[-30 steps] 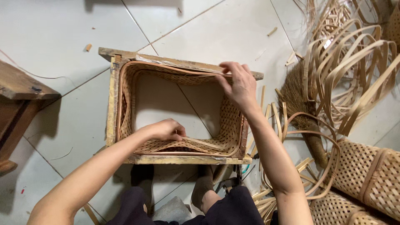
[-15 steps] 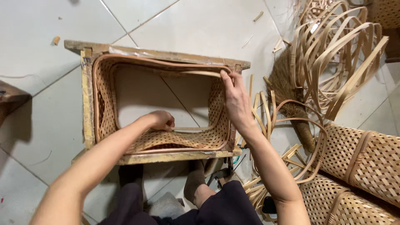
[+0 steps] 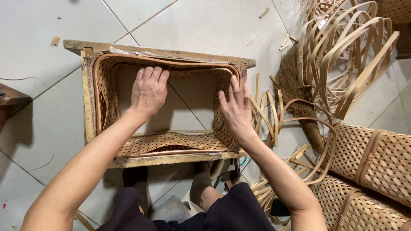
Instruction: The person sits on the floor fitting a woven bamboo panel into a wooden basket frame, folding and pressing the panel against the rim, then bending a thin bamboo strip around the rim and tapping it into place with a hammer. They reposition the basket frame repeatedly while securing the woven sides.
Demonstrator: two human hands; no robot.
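Pressing woven cane lining (image 3: 171, 143) inside wooden frame (image 3: 87, 107) — left hand (image 3: 147, 92), right hand (image 3: 235, 109)

I saw tan lattice-patterned woven band (image 3: 171, 143) inside yellowed wooden frame (image 3: 87, 102). Floor tiles (image 3: 205, 25) pale grey-white. Right: straw-coloured strips (image 3: 342, 51), brown brush (image 3: 295, 85), honey-tan woven baskets (image 3: 376, 158).

Woven cane in rough wood

The wooden frame (image 3: 87, 107) looks worn and matt; inside it, the woven cane lining (image 3: 171, 143) is ribbed, over glossy floor tiles (image 3: 38, 124).
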